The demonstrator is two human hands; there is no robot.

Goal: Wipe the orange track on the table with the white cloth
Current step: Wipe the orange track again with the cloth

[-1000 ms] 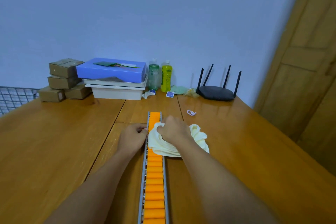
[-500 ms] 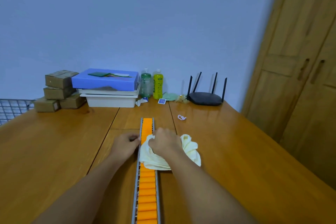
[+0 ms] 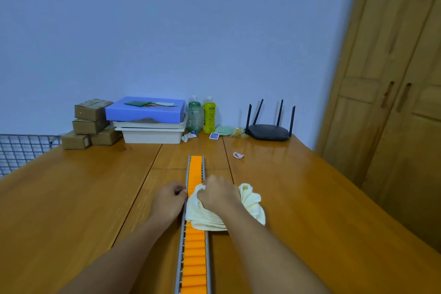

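The orange track point(image 3: 194, 253) lies lengthwise down the middle of the worktop point(image 3: 71, 198), running from your near edge toward the wall. Your right hand point(image 3: 218, 194) is clamped on the bunched cloth point(image 3: 250, 203), pressing it onto the track near its far end. A short stretch of orange shows beyond the cloth and a long stretch shows on your side. Your left hand point(image 3: 168, 200), fingers curled, holds the grey left rail just beside the cloth.

To wipe well, spread the wad so it covers the orange from rail to rail. Press down evenly and draw it along the track's length, not across it. The segments look like rollers and may turn under the cloth, so a slow, firm stroke should serve best. Loose folds spill onto the worktop to the right; gather them under your palm. Keep the left hand bracing the rail so the track does not skid. The router point(image 3: 268, 131) and bottles point(image 3: 209, 114) stand well apart, against the wall.
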